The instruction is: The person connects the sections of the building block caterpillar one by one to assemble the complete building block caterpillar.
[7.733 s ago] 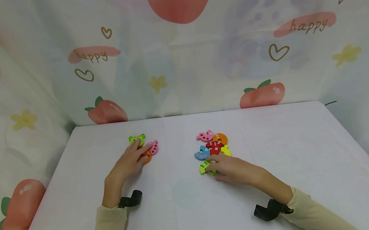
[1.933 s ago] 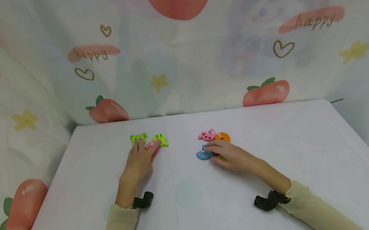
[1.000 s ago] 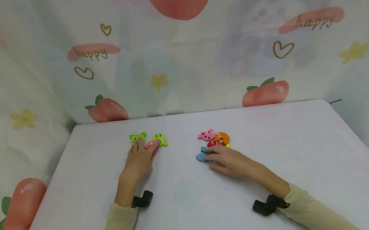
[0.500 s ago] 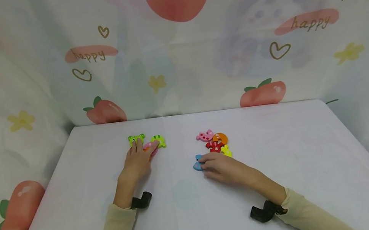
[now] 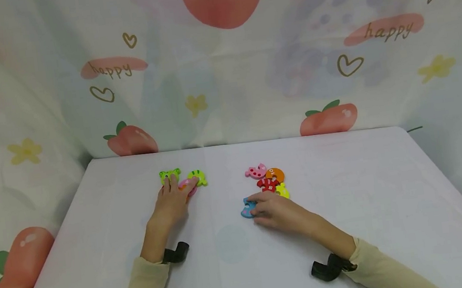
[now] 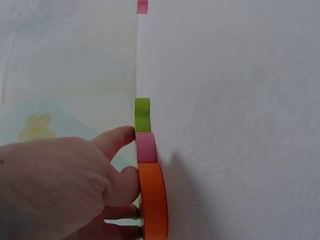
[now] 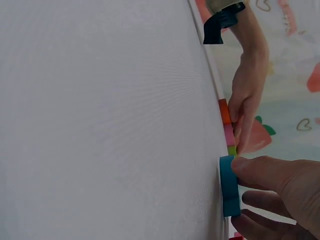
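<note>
My left hand [image 5: 169, 207] lies over a group of flat, colourful animal-shaped pieces on the white table. Its fingertips touch a green frog-like piece [image 5: 169, 176], a pink piece [image 6: 146, 147] and an orange piece [image 6: 154, 201], which it partly hides. Beside its thumb is a green striped piece [image 5: 197, 177]. My right hand [image 5: 280, 210] has its fingertips on a blue piece [image 5: 247, 208], which lies apart from the right-hand group. In the right wrist view, the thumb touches the top of this blue piece [image 7: 229, 187], with the other fingers close by.
Behind my right hand sit a pink spotted piece [image 5: 256, 171], an orange round piece [image 5: 275, 175], a red piece [image 5: 268, 184] and a yellow piece [image 5: 282, 190], close together. A patterned cloth [image 5: 223, 77] hangs along the table's far edge.
A green striped piece went from the right group to the left one. My right hand then drew the blue piece out of the right group, toward me and slightly left. Lately the left hand stays put.
</note>
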Motion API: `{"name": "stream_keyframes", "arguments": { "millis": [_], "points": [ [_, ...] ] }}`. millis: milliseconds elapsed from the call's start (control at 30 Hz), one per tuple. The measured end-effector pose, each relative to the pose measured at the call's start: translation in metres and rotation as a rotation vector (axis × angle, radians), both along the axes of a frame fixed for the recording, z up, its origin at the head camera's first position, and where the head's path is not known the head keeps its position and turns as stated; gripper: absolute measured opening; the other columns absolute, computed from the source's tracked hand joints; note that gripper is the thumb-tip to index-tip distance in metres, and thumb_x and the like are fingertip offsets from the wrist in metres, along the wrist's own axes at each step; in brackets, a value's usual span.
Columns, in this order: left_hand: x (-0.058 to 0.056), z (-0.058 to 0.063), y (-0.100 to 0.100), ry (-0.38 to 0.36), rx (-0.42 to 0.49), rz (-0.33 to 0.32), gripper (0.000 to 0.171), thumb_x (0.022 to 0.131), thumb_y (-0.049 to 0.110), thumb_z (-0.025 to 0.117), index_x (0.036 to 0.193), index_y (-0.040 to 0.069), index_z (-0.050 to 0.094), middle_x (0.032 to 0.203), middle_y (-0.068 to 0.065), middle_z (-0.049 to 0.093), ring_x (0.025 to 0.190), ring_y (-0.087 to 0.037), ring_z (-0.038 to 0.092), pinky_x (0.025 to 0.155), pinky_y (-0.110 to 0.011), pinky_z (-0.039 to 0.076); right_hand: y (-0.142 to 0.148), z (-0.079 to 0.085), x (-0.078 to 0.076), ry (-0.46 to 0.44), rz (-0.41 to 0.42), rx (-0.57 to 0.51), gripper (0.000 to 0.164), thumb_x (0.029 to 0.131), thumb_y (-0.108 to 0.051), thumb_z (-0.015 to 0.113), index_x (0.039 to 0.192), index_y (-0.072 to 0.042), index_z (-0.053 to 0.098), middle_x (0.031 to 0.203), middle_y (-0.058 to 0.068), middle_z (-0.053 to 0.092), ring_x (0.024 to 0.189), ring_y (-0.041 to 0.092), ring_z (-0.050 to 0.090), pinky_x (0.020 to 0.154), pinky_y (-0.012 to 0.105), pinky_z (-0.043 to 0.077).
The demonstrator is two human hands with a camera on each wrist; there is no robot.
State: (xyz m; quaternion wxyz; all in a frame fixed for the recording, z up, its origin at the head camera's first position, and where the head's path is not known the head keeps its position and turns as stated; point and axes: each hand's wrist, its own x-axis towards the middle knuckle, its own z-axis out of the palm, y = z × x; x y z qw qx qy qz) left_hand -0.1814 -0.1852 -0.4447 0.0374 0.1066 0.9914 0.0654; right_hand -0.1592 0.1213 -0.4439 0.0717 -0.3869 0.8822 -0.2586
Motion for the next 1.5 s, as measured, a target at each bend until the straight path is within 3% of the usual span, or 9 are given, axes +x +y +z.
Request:
{"name": "stream_keyframes", "arguments": {
  "millis": [267,567,800,1133,1500],
  "points": [
    [0.000,-0.001,0.001,0.018,0.019,-0.004,0.046,0.100,0.014,0.049,0.144,0.023,0.043,0.144,-0.043,0.030,0.136,-0.059,0.030,0.108,-0.063,0.036,-0.004,-0.002,0.001,-0.080,-0.134,-0.053,0.017,0.083,-0.019,0.076,0.099,-0.012,0.077,0.131,0.014,0.062,0.121,0.030,0.059,0.089,0.035,0.057],
    [0.001,0.002,0.000,-0.015,0.026,0.006,0.048,0.100,0.014,0.048,0.146,0.024,0.041,0.146,-0.042,0.027,0.138,-0.058,0.027,0.110,-0.063,0.033,-0.011,-0.005,-0.001,-0.060,-0.191,-0.076,0.007,0.081,-0.021,0.078,0.082,-0.014,0.075,0.123,0.010,0.067,0.115,0.027,0.061,0.090,0.035,0.057],
    [0.000,0.001,-0.001,-0.018,0.036,0.010,0.048,0.100,0.014,0.049,0.146,0.025,0.041,0.147,-0.042,0.026,0.139,-0.058,0.026,0.111,-0.063,0.032,-0.016,-0.008,-0.002,0.025,-0.169,-0.074,0.019,0.080,-0.023,0.080,0.074,-0.018,0.063,0.117,0.007,0.069,0.111,0.023,0.062,0.092,0.035,0.056],
    [0.000,-0.002,-0.001,-0.006,0.010,0.006,0.047,0.101,0.017,0.048,0.146,0.026,0.040,0.147,-0.042,0.028,0.138,-0.058,0.027,0.110,-0.063,0.033,-0.028,-0.007,-0.008,0.000,-0.210,-0.056,0.021,0.079,-0.029,0.081,0.085,-0.016,0.066,0.110,0.002,0.071,0.097,0.015,0.062,0.076,0.022,0.054],
    [0.001,-0.001,0.000,0.006,0.004,-0.003,0.044,0.101,0.017,0.046,0.145,0.024,0.041,0.146,-0.042,0.029,0.137,-0.059,0.029,0.108,-0.064,0.035,-0.033,-0.012,-0.012,-0.025,-0.219,-0.051,0.022,0.080,-0.028,0.080,0.088,-0.015,0.064,0.104,0.002,0.066,0.093,0.013,0.057,0.079,0.024,0.056]
  ]
}}
